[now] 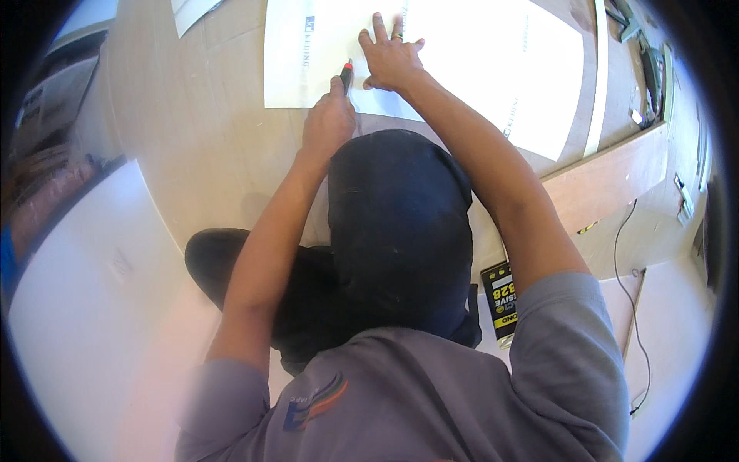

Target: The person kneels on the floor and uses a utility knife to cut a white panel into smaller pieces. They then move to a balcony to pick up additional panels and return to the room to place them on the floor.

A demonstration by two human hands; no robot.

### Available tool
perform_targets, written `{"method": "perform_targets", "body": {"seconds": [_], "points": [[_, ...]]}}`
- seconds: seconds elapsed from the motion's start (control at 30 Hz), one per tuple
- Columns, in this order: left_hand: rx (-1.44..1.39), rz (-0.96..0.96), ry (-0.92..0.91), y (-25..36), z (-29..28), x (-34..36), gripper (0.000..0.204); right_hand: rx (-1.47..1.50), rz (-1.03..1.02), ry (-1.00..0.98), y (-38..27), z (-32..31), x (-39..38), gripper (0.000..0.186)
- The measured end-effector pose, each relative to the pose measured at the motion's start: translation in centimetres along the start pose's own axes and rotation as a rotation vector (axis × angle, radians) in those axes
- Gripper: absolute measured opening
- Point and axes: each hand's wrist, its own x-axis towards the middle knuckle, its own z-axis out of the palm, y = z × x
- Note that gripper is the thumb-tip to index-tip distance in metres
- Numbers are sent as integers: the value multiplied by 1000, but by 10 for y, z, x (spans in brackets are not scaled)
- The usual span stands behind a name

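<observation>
A large white sheet (pixel 477 73) with faint printed marks lies flat on the floor ahead of my bent knee. Closed around a black-and-red utility knife (pixel 347 75), my left hand (pixel 329 122) is by the sheet's near edge. The knife's tip points away from me over the sheet. To its right, my right hand (pixel 392 63) lies on the sheet with its fingers spread, a ring on one of them. It grips nothing.
A wooden board (pixel 608 175) and a pale strip (pixel 600 77) lie to the right, with green tools (pixel 654 73) beyond. A black-and-yellow tin (pixel 501 296) stands by my right arm. A cable (pixel 620 254) runs at far right. White panels (pixel 100 308) lie left.
</observation>
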Motion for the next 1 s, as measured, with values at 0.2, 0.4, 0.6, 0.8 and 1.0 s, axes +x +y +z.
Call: {"method": "perform_targets", "body": {"seconds": [0.2, 0.4, 0.6, 0.8, 1.0], "points": [[-24, -12, 7, -2, 3, -1, 48, 21, 56, -15, -1, 6, 6, 100], [-36, -75, -108, -6, 1, -27, 47, 17, 92, -42, -13, -8, 0, 94], [-83, -61, -114, -19, 7, -56, 47, 19, 105, -41, -14, -7, 2, 94], [-52, 8, -85, -21, 6, -57, 48, 32, 97, -32, -14, -9, 0, 94], [-86, 80, -75, -33, 7, -93, 51, 26, 103, -51, -17, -8, 2, 95]]}}
